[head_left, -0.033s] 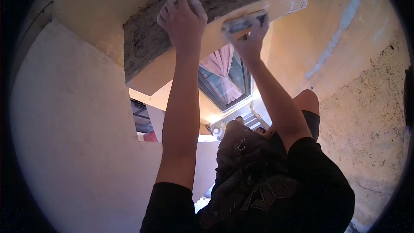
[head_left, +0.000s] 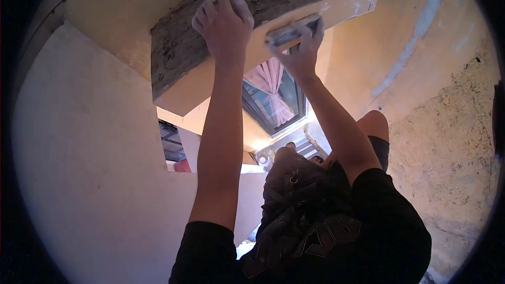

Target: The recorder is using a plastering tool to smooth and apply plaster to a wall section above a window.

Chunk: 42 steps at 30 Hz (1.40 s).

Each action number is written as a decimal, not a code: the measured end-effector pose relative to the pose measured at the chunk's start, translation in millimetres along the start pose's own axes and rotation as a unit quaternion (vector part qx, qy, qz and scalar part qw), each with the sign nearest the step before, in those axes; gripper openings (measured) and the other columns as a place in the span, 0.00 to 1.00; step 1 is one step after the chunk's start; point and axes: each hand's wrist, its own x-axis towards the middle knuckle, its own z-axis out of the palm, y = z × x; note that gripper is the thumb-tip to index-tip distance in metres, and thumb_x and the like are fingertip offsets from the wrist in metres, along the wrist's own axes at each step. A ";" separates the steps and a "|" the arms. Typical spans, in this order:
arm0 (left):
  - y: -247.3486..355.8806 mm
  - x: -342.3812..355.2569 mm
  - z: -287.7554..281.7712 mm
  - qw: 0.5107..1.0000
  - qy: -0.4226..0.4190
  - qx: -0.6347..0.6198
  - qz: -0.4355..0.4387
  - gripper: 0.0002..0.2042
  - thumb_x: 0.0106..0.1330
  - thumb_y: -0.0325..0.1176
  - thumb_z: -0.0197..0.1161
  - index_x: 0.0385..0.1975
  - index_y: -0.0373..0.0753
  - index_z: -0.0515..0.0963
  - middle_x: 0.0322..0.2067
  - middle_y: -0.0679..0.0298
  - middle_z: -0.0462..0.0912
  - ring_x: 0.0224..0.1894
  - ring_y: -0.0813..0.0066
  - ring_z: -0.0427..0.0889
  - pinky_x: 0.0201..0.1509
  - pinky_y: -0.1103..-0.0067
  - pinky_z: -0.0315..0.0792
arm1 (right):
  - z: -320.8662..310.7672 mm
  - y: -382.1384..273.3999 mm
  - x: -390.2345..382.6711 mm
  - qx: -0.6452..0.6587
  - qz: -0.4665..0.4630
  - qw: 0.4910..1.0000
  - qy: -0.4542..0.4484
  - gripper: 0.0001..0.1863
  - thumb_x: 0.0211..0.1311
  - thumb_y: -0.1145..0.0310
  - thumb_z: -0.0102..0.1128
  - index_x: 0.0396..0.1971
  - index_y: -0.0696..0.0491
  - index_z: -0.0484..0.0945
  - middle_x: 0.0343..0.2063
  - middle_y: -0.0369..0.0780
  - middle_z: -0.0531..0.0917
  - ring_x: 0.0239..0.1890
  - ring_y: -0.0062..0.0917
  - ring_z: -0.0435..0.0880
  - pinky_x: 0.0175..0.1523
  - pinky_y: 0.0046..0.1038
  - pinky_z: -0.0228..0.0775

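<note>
right grip (head_left: 301,55) and its grey block (head_left: 286,33) have shifted a touch toward 8 o'clock; left grip (head_left: 226,30) looks unchanged. right is pinching the block lengthwise, thumb toward its 8 o'clock end, fingers toward 2 — probably to keep it flat along the front of the ledge (head_left: 184,90). left is empty, fingers loosely bent on the gritty top, likely as a brace. block sits near the upper edge; can't tell if its whole length touches. front runs on toward 2 o'clock to a chipped end; left wrist limits room at 9. toward 6 — window (head_left: 291,89) and pink curtain (head_left: 269,81).
</note>
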 end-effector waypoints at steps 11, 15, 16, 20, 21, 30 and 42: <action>-6.2 -5.6 0.0 0.998 0.012 -0.039 -0.041 0.22 0.63 0.46 0.57 0.49 0.34 0.72 0.40 0.52 0.79 0.47 0.52 0.76 0.54 0.56 0.63 | -11.3 24.2 21.9 -0.040 -0.115 0.992 -0.040 0.40 0.31 0.55 0.83 0.48 0.51 0.73 0.61 0.57 0.57 0.63 0.51 0.59 0.66 0.46 0.56; -1.5 -5.0 -4.4 0.997 0.033 -0.051 -0.037 0.23 0.64 0.47 0.57 0.50 0.34 0.72 0.40 0.52 0.79 0.47 0.52 0.76 0.54 0.56 0.63 | -12.6 43.7 34.3 -0.051 -0.080 0.994 0.049 0.37 0.34 0.59 0.81 0.47 0.54 0.72 0.51 0.49 0.69 0.59 0.47 0.65 0.65 0.45 0.56; 0.0 -4.1 -4.2 0.999 0.008 -0.025 -0.039 0.24 0.64 0.48 0.57 0.50 0.35 0.71 0.41 0.53 0.79 0.47 0.51 0.76 0.56 0.56 0.63 | -4.8 35.8 28.6 -0.078 -0.083 0.992 0.054 0.37 0.35 0.58 0.81 0.46 0.54 0.72 0.50 0.48 0.70 0.58 0.46 0.66 0.64 0.45 0.56; -4.7 -5.5 -2.5 0.999 -0.021 -0.016 -0.044 0.25 0.63 0.50 0.57 0.50 0.33 0.70 0.40 0.54 0.80 0.47 0.49 0.77 0.55 0.55 0.64 | -6.5 33.8 27.0 -0.060 -0.058 0.996 0.034 0.34 0.36 0.56 0.80 0.42 0.56 0.72 0.43 0.45 0.73 0.52 0.43 0.68 0.57 0.44 0.60; -3.9 -4.9 0.6 0.998 -0.031 -0.020 -0.041 0.25 0.63 0.50 0.57 0.50 0.33 0.70 0.40 0.54 0.80 0.47 0.49 0.77 0.55 0.55 0.64 | -15.7 53.4 38.0 -0.057 -0.080 0.995 0.029 0.33 0.36 0.56 0.80 0.41 0.56 0.72 0.41 0.45 0.73 0.51 0.41 0.69 0.55 0.42 0.61; -6.2 -2.0 2.9 1.000 0.008 -0.015 -0.005 0.22 0.64 0.47 0.57 0.49 0.34 0.72 0.41 0.52 0.79 0.47 0.53 0.76 0.54 0.57 0.63 | -9.1 -1.2 21.1 -0.082 -0.112 0.990 -0.022 0.41 0.36 0.59 0.80 0.52 0.53 0.69 0.47 0.47 0.73 0.56 0.39 0.66 0.58 0.41 0.63; 5.8 -0.6 -10.0 0.999 0.008 -0.036 -0.024 0.17 0.64 0.42 0.58 0.45 0.36 0.74 0.41 0.55 0.77 0.48 0.56 0.75 0.56 0.58 0.63 | -32.3 99.6 5.7 -0.022 0.031 0.999 -0.032 0.54 0.30 0.62 0.83 0.60 0.59 0.58 0.59 0.50 0.60 0.63 0.43 0.61 0.66 0.41 0.56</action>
